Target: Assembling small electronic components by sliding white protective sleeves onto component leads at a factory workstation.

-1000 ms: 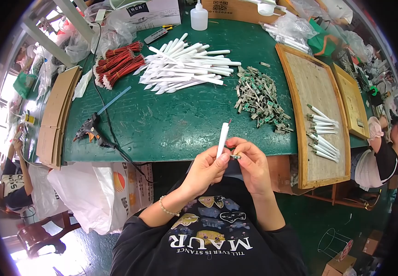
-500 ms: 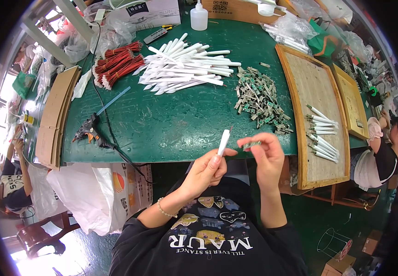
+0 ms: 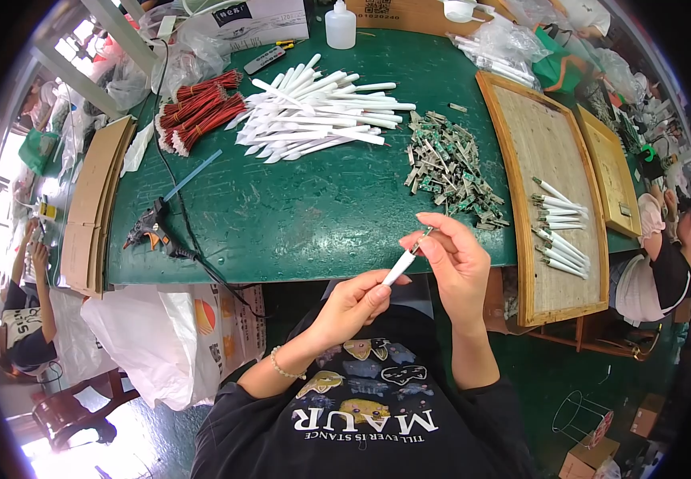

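Note:
Between the fingers of my left hand (image 3: 359,302) is a white pen-shaped tube (image 3: 398,270), tilted up to the right. My right hand (image 3: 459,267) pinches a small circuit board (image 3: 420,241) at the tube's upper end; whether it sits inside the tube cannot be made out. Both hands are just off the table's front edge. Beyond them lies a heap of small green and silver circuit boards (image 3: 451,164). A pile of similar white tubes (image 3: 313,112) covers the table's far middle.
Left on the green table (image 3: 281,215) are red wire bundles (image 3: 202,112) and a hot glue gun (image 3: 158,230) with its cable. A wood-framed tray (image 3: 557,152) holds several tubes with boards at their ends. A white squeeze bottle (image 3: 340,28) stands at the back. Other people sit at both sides.
The board in my right hand has come to the tube's end, where before they were apart. The tube in my left hand now leans further right.

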`<state>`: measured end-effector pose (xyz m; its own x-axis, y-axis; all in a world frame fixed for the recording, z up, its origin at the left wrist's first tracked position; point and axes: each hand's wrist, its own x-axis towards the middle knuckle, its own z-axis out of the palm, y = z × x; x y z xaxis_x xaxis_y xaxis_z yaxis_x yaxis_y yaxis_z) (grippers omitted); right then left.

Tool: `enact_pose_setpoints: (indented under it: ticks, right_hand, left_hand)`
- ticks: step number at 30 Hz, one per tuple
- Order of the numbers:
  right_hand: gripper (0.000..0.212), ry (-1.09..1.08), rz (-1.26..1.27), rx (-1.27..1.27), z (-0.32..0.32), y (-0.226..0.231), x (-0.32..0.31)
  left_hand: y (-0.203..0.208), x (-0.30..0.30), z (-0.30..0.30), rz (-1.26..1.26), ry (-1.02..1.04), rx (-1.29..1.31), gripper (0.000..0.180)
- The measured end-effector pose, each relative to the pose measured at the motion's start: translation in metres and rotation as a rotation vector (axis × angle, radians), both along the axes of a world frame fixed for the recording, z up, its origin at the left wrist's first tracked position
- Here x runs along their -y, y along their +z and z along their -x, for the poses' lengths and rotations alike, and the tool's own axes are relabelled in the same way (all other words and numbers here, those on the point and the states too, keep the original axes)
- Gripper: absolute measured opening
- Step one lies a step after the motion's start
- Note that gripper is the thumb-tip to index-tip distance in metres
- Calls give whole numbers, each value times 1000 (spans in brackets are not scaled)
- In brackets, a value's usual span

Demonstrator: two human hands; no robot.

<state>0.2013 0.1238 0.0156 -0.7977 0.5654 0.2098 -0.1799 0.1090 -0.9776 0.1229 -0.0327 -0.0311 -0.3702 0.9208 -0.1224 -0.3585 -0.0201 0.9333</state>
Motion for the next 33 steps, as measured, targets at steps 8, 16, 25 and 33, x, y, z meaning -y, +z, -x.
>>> enact_pose_setpoints:
  ticks: [8, 16, 25, 33]
  right_hand:
    - [24, 5, -30, -7, -3, 1, -1]
    - [23, 43, 31, -6, -3, 2, -5]
    - [20, 57, 57, 16, -2, 5, -6]
    - [19, 90, 87, 33, 0, 9, -9]
  left_hand:
    - [1, -1, 2, -16, -3, -72, 31]
    - [2, 0, 3, 7, -58, 39, 32]
    - [0, 0, 4, -22, -106, 182, 34]
    - [0, 0, 3, -12, -112, 244, 33]
